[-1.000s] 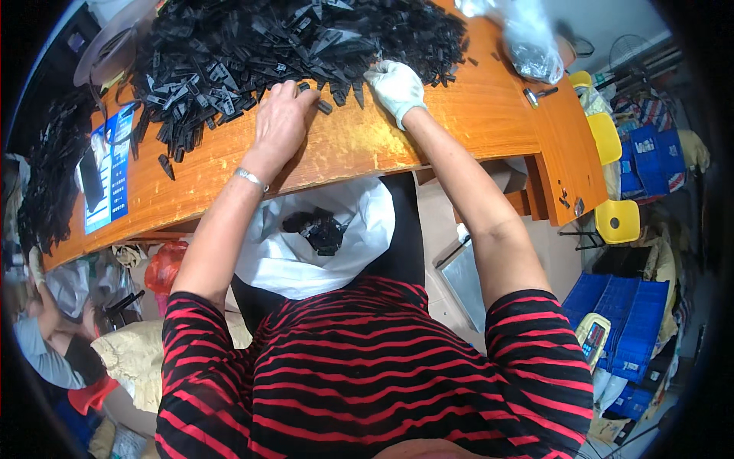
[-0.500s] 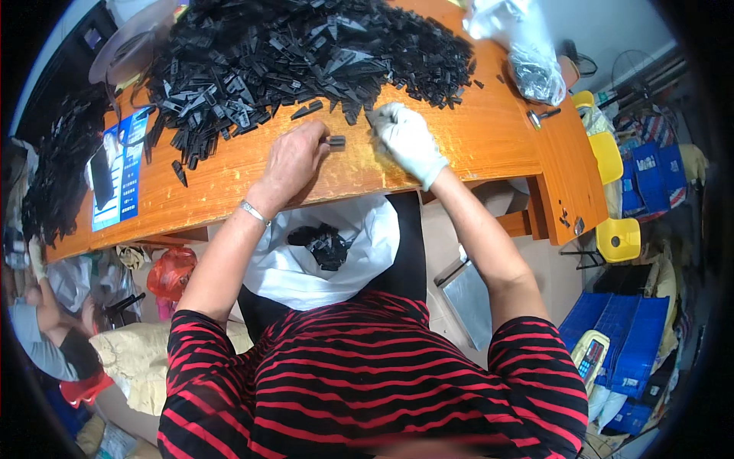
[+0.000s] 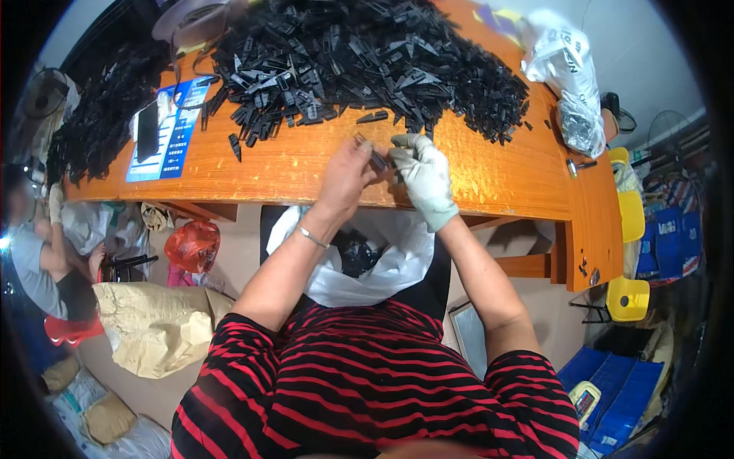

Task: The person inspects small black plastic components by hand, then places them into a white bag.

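My left hand, bare and with a bracelet at the wrist, is closed on a small black plastic piece. Beside it my right hand, in a white glove, has its fingers curled at a dark piece, blurred and partly hidden. Both hands are close together over the table's front part. A large heap of black clip-like plastic pieces lies just beyond them. One loose black piece rests between heap and hands. Below the table edge, a white bag sits open on my lap with black pieces inside.
On the wooden table, a phone lies on a blue-white sheet at left, near a second black heap. A plastic bag stands far right. Another person sits at left, near a red bag.
My hands have come together, the right one drawing back from the heap's edge. The black piece in my left hand is now up against the gloved fingers. The whole view has shifted.
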Demonstrator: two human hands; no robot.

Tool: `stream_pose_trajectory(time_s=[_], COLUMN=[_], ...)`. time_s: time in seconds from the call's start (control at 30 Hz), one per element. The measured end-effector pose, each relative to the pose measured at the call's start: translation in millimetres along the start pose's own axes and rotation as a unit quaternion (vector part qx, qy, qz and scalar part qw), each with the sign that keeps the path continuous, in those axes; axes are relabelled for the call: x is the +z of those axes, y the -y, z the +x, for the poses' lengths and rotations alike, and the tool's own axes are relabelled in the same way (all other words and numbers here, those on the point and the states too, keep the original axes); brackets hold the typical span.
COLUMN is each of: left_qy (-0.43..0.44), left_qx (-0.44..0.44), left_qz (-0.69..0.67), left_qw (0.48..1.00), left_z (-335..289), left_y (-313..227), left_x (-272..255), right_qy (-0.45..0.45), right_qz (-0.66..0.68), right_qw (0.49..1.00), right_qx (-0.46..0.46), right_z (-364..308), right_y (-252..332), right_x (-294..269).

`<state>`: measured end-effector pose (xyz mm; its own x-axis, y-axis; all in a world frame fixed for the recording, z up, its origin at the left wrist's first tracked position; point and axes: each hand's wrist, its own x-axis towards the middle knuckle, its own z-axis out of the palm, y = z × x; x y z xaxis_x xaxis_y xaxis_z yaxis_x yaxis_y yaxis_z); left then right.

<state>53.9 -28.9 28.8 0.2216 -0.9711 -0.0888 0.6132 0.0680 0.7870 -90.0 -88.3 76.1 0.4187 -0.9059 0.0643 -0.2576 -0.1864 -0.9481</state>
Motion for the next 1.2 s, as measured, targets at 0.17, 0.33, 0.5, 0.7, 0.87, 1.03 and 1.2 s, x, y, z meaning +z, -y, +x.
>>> stream_pose_trajectory(time_s=[0.17,0.33,0.5,0.7,0.87,1.03,1.2], left_qy=[-0.002,0.01,0.016,0.021,0.022,0.024,-0.032], left_qx=[-0.013,-0.014,-0.01,0.003,0.029,0.067,0.119], left_qz=[-0.009,-0.008,0.011,0.049,0.035,0.077,0.184], left_qw=[1.0,1.0,1.0,0.999,0.999,0.995,0.975], left_z=[1,-1,-9,-11,-9,-12,-13], left_y=[-10,-9,-16,-17,-12,-10,-4], left_x=[-17,-19,-10,-5,-2,0,-1], right_qy=[0.02,0.067,0.028,0.019,0.005,0.006,0.045], right_qz=[0.012,0.07,0.052,0.025,0.007,-0.134,-0.35], right_qw=[0.994,0.995,0.997,0.997,0.994,0.981,0.912], right_qx=[-0.104,0.007,-0.054,-0.067,-0.105,-0.144,-0.211], right_z=[19,22,25,26,25,18,10], right_y=[-1,18,5,5,-6,8,27], right_x=[5,14,22,25,28,20,13])
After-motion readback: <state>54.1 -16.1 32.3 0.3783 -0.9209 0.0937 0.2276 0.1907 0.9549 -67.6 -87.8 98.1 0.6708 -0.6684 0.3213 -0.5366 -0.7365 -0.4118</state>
